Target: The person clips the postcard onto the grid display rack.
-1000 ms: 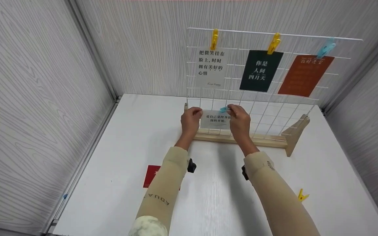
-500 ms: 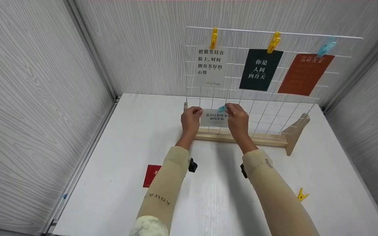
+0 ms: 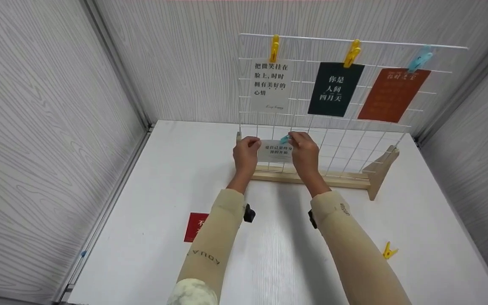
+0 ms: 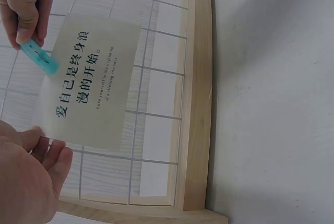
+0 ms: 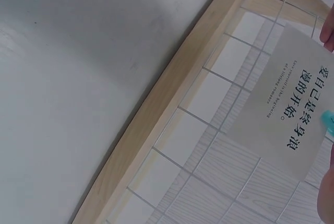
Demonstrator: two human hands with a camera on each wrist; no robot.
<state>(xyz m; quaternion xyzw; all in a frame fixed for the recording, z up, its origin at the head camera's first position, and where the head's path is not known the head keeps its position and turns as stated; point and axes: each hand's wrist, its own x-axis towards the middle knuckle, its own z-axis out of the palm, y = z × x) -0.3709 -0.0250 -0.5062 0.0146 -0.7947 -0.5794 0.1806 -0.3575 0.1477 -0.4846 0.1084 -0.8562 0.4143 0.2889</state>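
Note:
A pale card printed with Chinese text lies against the lower left of a white wire grid rack. My left hand pinches the card's upper left corner between thumb and fingers. With my right hand I grip a light blue clip by its handle end. The clip's tip overlaps the card's top edge, right of its middle in the left wrist view. Part of the card's right side is hidden behind my right hand in the head view. From the right wrist, the card shows lying over the wires.
Higher on the grid hang a white card, a dark green card and an orange card, each under a clip. A wooden base supports the rack. A red card and a yellow clip lie on the white table.
My right hand has shifted slightly left and up with the blue clip, along the card's top edge. The left hand keeps its pinch on the corner, nearly still.

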